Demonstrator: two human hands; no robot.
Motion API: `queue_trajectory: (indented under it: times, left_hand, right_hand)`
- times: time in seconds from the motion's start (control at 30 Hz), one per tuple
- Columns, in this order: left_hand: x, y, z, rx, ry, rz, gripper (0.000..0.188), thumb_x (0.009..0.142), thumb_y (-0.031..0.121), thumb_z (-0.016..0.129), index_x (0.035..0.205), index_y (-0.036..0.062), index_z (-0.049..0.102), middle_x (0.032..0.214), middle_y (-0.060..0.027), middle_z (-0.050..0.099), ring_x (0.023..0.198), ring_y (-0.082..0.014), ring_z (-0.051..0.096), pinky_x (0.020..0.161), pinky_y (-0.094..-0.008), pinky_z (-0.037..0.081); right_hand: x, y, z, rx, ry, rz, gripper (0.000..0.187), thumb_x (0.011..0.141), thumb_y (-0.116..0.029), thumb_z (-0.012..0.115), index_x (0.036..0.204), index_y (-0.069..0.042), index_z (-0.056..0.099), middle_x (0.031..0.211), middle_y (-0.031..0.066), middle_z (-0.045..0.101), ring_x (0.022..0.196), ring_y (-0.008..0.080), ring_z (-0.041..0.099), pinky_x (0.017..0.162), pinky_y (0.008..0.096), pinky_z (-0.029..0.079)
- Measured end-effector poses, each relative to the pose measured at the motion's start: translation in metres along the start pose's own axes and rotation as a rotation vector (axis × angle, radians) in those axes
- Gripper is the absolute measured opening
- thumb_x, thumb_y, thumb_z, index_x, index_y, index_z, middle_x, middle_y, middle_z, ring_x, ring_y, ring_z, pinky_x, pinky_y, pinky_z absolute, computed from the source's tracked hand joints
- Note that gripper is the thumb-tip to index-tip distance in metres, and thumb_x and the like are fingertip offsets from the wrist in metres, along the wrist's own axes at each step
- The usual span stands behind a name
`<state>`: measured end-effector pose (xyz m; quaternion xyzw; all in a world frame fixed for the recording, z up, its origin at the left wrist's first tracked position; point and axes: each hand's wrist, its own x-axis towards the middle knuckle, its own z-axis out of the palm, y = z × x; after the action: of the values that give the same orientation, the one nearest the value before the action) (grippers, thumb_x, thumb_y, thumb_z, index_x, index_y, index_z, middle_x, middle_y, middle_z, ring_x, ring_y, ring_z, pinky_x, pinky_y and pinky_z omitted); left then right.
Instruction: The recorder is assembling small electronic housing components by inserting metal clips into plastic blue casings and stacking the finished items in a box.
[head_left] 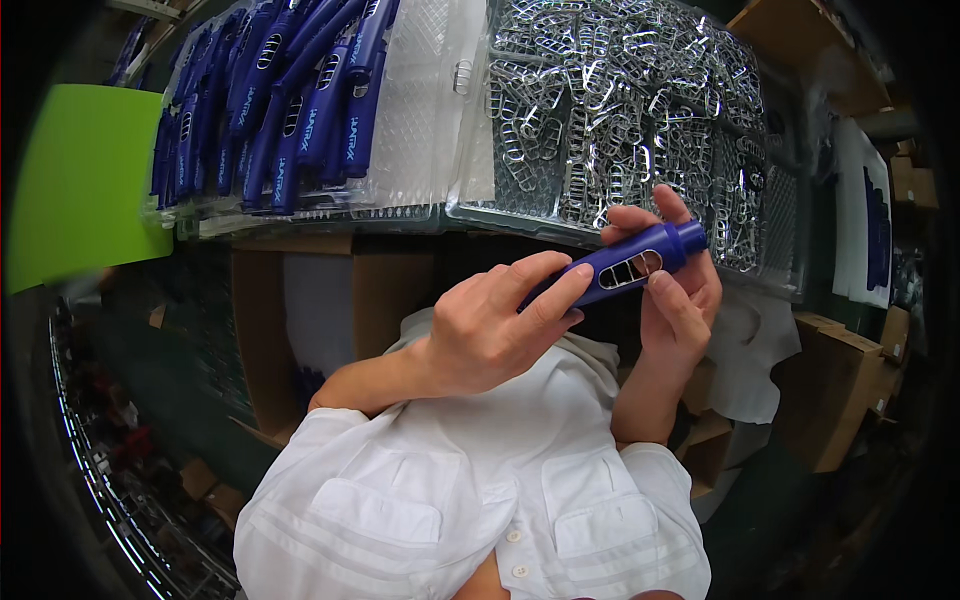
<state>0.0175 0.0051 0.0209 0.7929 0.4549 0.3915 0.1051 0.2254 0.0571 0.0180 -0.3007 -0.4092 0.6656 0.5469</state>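
Note:
Between my two hands, in front of my chest, is a dark blue plastic tube (612,268), tilted with its narrower collared end up to the right. An oval, silver ladder-like metal insert (631,270) sits in a window on its side. My left hand (490,325) grips the lower left end, fingertips on top near the insert. Around the collared end curls my right hand (688,295), its thumb at the right end of the insert and its fingers behind the tube. The tube's far left end is covered by my left fingers.
Several similar blue tubes (310,110) lie heaped in a clear plastic tray at the far left. Beyond my hands, a shallow clear tray (470,208) holds a pile of silver metal inserts (600,90). A bright green sheet (85,185) stands left; cardboard boxes (835,385) stand right.

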Motion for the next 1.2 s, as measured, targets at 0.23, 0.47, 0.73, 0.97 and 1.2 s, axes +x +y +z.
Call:
queue_trajectory:
  times: [0.23,0.47,0.73,0.97,1.2]
  left_hand:
    - [0.008,-0.004,0.013,0.058,0.019,0.068,0.063,0.071,0.014,0.091,0.129,0.0071,0.068,0.117,-0.0149,0.071,0.079,-0.0229,0.073,0.062,-0.0304,0.059]
    - [0.021,-0.001,0.016,0.072,-0.018,0.097,0.06,0.072,0.011,0.089,0.127,0.0068,0.069,0.117,-0.0155,0.07,0.081,-0.0237,0.074,0.063,-0.0301,0.06]
    - [0.207,-0.056,0.003,0.304,0.309,-0.118,0.041,0.092,0.023,0.076,0.129,0.0113,0.064,0.101,-0.013,0.07,0.079,-0.0306,0.073,0.064,-0.0393,0.058]
    - [0.231,-0.075,-0.054,0.47,0.58,0.023,0.029,0.095,0.016,0.073,0.122,0.0077,0.068,0.097,-0.0132,0.074,0.081,-0.0284,0.074,0.069,-0.0368,0.059]
    - [-0.06,-0.054,-0.065,-0.042,0.569,-0.071,0.027,0.089,-0.018,0.052,0.106,-0.0006,0.064,0.095,-0.0141,0.067,0.076,-0.0174,0.066,0.068,-0.0259,0.055]
  right_hand:
    - [0.008,-0.008,-0.007,-0.05,-0.016,-0.031,0.076,0.089,-0.015,0.066,0.155,0.007,0.035,0.132,0.0313,0.062,0.118,0.0315,0.065,0.106,0.0435,0.05]
    - [0.019,-0.013,-0.02,-0.02,-0.042,0.005,0.076,0.093,-0.019,0.066,0.156,0.007,0.033,0.134,0.0296,0.062,0.118,0.0294,0.066,0.105,0.0406,0.049]
    - [0.023,-0.017,-0.048,-0.213,0.197,-0.138,0.069,0.099,-0.024,0.064,0.153,0.009,0.036,0.134,0.0242,0.064,0.115,0.0252,0.067,0.101,0.0331,0.049]
    - [0.01,-0.028,-0.051,-0.384,0.287,-0.208,0.06,0.101,-0.016,0.061,0.151,0.008,0.039,0.13,0.0222,0.066,0.113,0.0227,0.067,0.1,0.0319,0.05]
    - [0.027,-0.018,-0.092,-1.116,0.178,-0.169,0.038,0.103,-0.006,0.058,0.14,0.002,0.058,0.128,0.0162,0.068,0.115,0.025,0.066,0.103,0.0358,0.049]
